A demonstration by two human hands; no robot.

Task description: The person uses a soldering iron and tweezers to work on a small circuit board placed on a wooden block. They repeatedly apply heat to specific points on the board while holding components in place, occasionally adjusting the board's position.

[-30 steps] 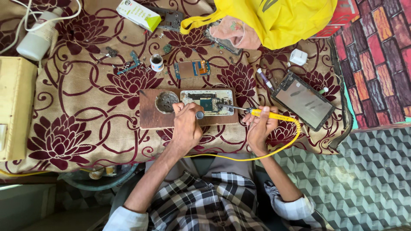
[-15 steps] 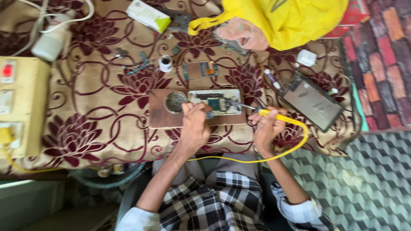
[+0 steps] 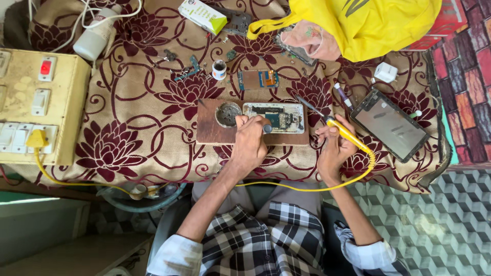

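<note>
Maroon-and-beige flowered cloth (image 3: 153,133) covers the table I look down on from the head camera, the only view I have. My left hand (image 3: 249,143) rests curled on a brown wooden work board (image 3: 209,134), its fingers pressing down on the near edge of an opened phone body with its circuit board exposed (image 3: 276,116); a small dark round piece sits at the fingertips, and I cannot tell what it is. My right hand (image 3: 333,148) is closed around a yellow-handled soldering iron (image 3: 341,130), whose dark tip points up and left towards the right end of the phone body. I cannot tell whether the tip touches it. The iron's yellow cord (image 3: 307,187) loops down past my wrist and runs along the table's front edge. A small round tin (image 3: 228,113) lies on the board just left of the phone body.

Right of my right hand lies a dark tablet with a glossy screen (image 3: 391,125). Above the board sit a small bare circuit board (image 3: 259,79) and a small white pot (image 3: 219,69). At the left edge stands a cream switch box with a yellow plug in it (image 3: 38,107). A yellow bag (image 3: 373,23) lies at the top.
</note>
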